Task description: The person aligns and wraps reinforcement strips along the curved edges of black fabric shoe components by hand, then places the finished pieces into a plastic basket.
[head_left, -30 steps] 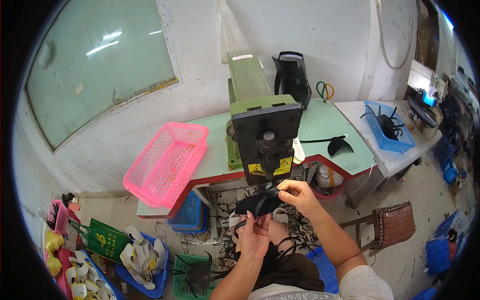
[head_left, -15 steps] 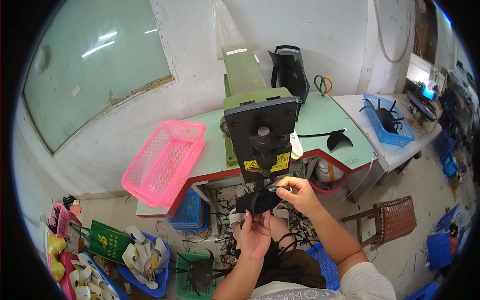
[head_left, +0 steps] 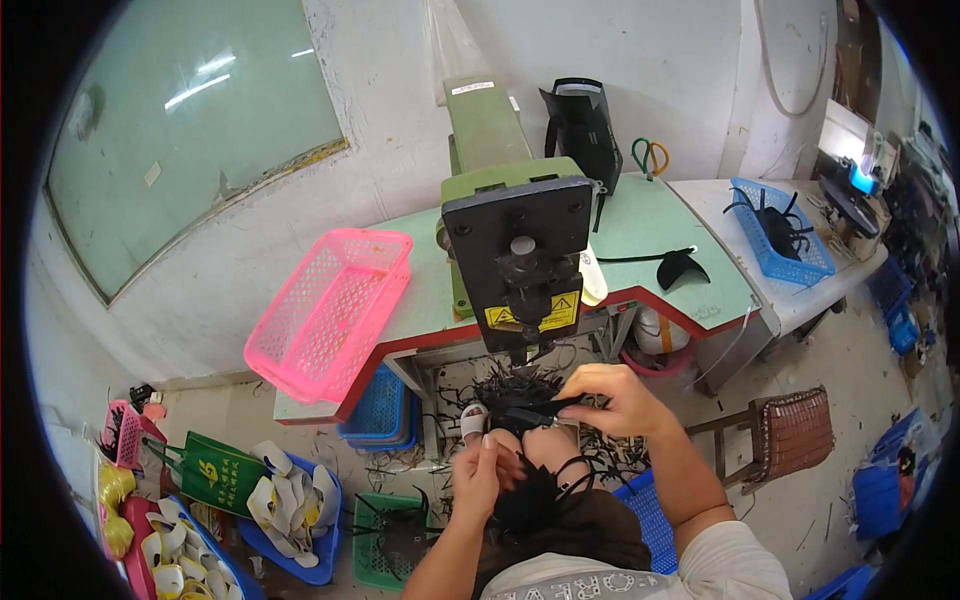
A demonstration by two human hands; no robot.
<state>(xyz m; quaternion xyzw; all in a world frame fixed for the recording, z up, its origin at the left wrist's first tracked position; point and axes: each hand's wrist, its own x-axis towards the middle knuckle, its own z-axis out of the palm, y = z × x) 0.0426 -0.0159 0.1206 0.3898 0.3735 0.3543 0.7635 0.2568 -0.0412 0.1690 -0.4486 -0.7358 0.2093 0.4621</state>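
My right hand (head_left: 615,400) is raised in front of the machine, below its head. Its thumb and fingers are pinched on a black strap piece (head_left: 545,408) that reaches left over my knees. My left hand (head_left: 483,472) is lower, over my lap, with its fingers partly curled, slightly apart and somewhat blurred; I see nothing in them. Beside it, a black fabric piece (head_left: 525,500) lies on my lap, its outline hard to separate from the dark clothing. The green press machine (head_left: 515,250) with a black head stands directly ahead.
A pink basket (head_left: 330,315) rests at the table's left edge. On the table (head_left: 650,225) lie a black cup-shaped piece (head_left: 683,268) and scissors (head_left: 650,157). A blue basket (head_left: 780,235) holds black strapped pieces. Crates surround me, and a wooden chair (head_left: 790,435) stands right.
The black cup-shaped piece between my hands has left the spot under the machine head. My left hand has dropped toward my lap; my right hand has moved slightly right and down.
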